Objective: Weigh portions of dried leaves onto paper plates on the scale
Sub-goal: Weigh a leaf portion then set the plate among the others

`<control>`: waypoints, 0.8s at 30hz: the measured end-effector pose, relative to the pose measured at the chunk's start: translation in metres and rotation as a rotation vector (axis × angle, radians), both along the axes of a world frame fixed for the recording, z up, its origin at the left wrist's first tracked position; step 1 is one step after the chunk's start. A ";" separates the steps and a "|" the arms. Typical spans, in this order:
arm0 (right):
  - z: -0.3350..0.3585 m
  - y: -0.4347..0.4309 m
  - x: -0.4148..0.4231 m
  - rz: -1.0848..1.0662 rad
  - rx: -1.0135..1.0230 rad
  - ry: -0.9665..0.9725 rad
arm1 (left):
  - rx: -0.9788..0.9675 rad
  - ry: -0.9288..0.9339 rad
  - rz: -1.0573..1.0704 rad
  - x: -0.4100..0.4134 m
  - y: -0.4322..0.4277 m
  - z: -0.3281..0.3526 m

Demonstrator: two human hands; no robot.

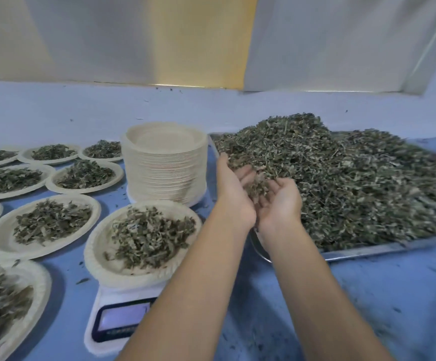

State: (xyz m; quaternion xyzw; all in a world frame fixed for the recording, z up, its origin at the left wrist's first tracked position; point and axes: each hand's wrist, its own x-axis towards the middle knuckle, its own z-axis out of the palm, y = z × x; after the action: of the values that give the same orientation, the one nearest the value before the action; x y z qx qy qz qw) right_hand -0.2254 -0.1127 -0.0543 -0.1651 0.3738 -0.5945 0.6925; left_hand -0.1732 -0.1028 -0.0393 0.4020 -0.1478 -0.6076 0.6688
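Scale (118, 293) lengthwise near-to-far, display (124, 317) at near end, heaped plate (92, 256) atop.

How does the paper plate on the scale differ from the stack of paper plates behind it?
The plate on the scale is one plate; the stack is many, piled high. The plate holds a heap of dried leaves; the stack's top plate is empty. The plate rests on the white scale; the stack stands on the blue table. Both are pale and round with crimped rims.
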 end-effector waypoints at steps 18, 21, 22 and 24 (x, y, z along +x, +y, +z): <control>-0.005 0.005 0.016 -0.011 -0.283 0.142 | -0.154 -0.120 -0.047 0.015 0.023 -0.004; -0.001 0.017 0.030 0.042 -0.373 0.139 | -0.210 -0.138 0.028 0.034 0.041 0.002; -0.001 0.021 0.035 0.063 -0.396 0.140 | -0.219 -0.152 0.045 0.042 0.048 0.005; 0.002 0.029 0.046 0.116 -0.415 0.125 | -0.214 -0.195 0.068 0.059 0.062 0.010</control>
State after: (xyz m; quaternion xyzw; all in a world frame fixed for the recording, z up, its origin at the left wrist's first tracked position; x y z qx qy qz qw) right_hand -0.1791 -0.0833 -0.0528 -0.3617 0.2758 -0.6065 0.6521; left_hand -0.1142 -0.0404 -0.0297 0.3905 -0.2625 -0.5234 0.7104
